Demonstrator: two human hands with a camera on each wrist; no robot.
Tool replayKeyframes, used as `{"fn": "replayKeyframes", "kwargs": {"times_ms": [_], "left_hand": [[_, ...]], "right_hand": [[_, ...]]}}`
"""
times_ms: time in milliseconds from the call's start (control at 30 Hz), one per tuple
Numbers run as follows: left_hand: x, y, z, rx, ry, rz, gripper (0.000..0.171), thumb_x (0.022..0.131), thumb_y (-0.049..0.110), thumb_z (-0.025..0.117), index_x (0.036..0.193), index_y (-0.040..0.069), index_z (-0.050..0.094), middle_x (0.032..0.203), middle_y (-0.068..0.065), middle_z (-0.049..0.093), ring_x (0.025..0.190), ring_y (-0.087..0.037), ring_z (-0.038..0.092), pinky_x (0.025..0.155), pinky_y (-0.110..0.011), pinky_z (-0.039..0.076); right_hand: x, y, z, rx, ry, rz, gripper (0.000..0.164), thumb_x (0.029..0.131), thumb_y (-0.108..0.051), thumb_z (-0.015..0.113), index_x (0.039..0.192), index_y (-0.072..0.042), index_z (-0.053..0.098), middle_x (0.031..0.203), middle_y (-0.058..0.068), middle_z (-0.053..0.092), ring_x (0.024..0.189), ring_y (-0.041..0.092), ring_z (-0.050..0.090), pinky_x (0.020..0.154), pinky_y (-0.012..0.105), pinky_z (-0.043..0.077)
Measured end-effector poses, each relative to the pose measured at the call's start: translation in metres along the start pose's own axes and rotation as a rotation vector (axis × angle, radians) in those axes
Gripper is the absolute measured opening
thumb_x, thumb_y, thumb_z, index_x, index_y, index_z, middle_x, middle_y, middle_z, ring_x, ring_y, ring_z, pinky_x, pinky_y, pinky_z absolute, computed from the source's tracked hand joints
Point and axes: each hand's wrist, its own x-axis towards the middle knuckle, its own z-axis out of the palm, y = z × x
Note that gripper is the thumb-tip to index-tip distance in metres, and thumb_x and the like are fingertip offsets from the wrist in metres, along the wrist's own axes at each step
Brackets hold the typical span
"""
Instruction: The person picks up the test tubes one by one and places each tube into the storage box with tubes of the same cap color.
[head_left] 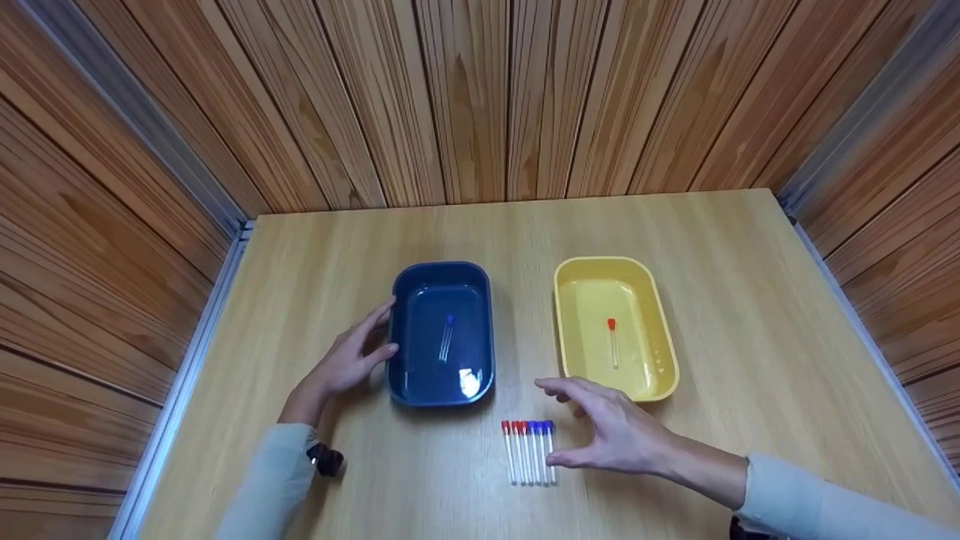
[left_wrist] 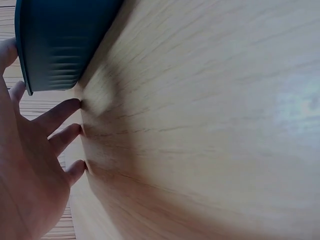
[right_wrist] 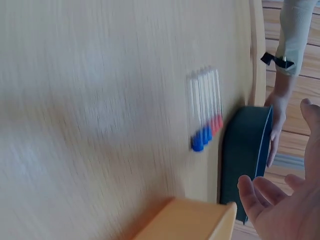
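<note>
My left hand [head_left: 349,364] rests at the left side of a dark blue tray [head_left: 411,352], its fingers spread and touching the rim. In the left wrist view, several fingertips of that hand [left_wrist: 35,160] reach down to the tabletop beside the tray wall [left_wrist: 60,45]. My right hand [head_left: 622,435] hovers with fingers apart and nothing held. Just left of it lies a row of clear capped tubes [head_left: 529,454], some red-capped, some blue-capped. One blue-capped tube [head_left: 447,337] lies in the blue tray. One red-capped tube [head_left: 613,343] lies in the yellow tray [head_left: 581,300].
The light wood table [head_left: 420,487] carries both trays side by side, with a gap between them. Wood-plank walls [head_left: 480,105] stand at the back and sides, with metal rails [head_left: 180,352] along the edges.
</note>
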Motion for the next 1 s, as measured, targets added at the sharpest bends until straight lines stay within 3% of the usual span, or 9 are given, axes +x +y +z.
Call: {"fn": "replayKeyframes", "kwargs": {"times_ms": [167, 300, 400, 533, 733, 1000], "left_hand": [[0.0, 0.0, -0.001, 0.004, -0.006, -0.005, 0.08, 0.115, 0.044, 0.062, 0.181, 0.041, 0.016, 0.185, -0.012, 0.038, 0.174, -0.043, 0.033, 0.137, -0.078, 0.023], [0.001, 0.0, -0.002, 0.012, -0.007, -0.007, 0.08, 0.115, 0.043, 0.062, 0.181, 0.04, 0.017, 0.185, -0.012, 0.038, 0.174, -0.043, 0.033, 0.137, -0.078, 0.023], [0.001, 0.0, -0.002, 0.022, -0.001, 0.0, 0.08, 0.115, 0.043, 0.063, 0.181, 0.037, 0.018, 0.184, -0.014, 0.04, 0.173, -0.044, 0.034, 0.137, -0.076, 0.025], [0.003, -0.001, -0.001, 0.034, 0.0, 0.015, 0.08, 0.116, 0.04, 0.063, 0.182, 0.034, 0.019, 0.183, -0.017, 0.041, 0.173, -0.045, 0.035, 0.137, -0.076, 0.025], [0.004, -0.001, 0.0, 0.036, 0.004, 0.011, 0.079, 0.115, 0.041, 0.063, 0.182, 0.035, 0.019, 0.183, -0.016, 0.042, 0.172, -0.045, 0.036, 0.137, -0.076, 0.025], [0.003, -0.001, 0.0, 0.02, -0.002, -0.015, 0.08, 0.115, 0.041, 0.064, 0.181, 0.039, 0.018, 0.184, -0.014, 0.04, 0.174, -0.044, 0.033, 0.137, -0.075, 0.026]], "right_hand": [[-0.004, 0.004, 0.01, -0.03, -0.007, -0.014, 0.094, 0.088, -0.049, 0.096, 0.166, -0.019, 0.052, 0.152, 0.013, 0.072, 0.127, 0.034, 0.075, 0.102, 0.049, 0.067], [-0.005, 0.008, 0.018, -0.078, 0.012, -0.039, 0.099, 0.085, -0.048, 0.1, 0.167, -0.021, 0.051, 0.138, 0.009, 0.074, 0.118, 0.029, 0.075, 0.093, 0.036, 0.065], [-0.006, 0.011, 0.023, -0.116, 0.027, -0.068, 0.102, 0.082, -0.05, 0.101, 0.166, -0.019, 0.051, 0.128, 0.007, 0.074, 0.107, 0.024, 0.073, 0.084, 0.026, 0.059], [-0.008, 0.016, 0.03, -0.156, 0.015, -0.07, 0.108, 0.079, -0.055, 0.102, 0.166, -0.014, 0.051, 0.127, 0.006, 0.071, 0.099, 0.017, 0.066, 0.077, 0.02, 0.049], [-0.011, 0.027, 0.04, -0.215, -0.013, -0.011, 0.117, 0.075, -0.068, 0.1, 0.167, -0.016, 0.05, 0.127, 0.003, 0.065, 0.092, 0.006, 0.05, 0.074, 0.021, 0.043], [-0.013, 0.038, 0.049, -0.286, -0.007, 0.039, 0.119, 0.072, -0.075, 0.097, 0.166, -0.018, 0.052, 0.129, -0.001, 0.062, 0.1, 0.009, 0.056, 0.086, 0.033, 0.054]]}}
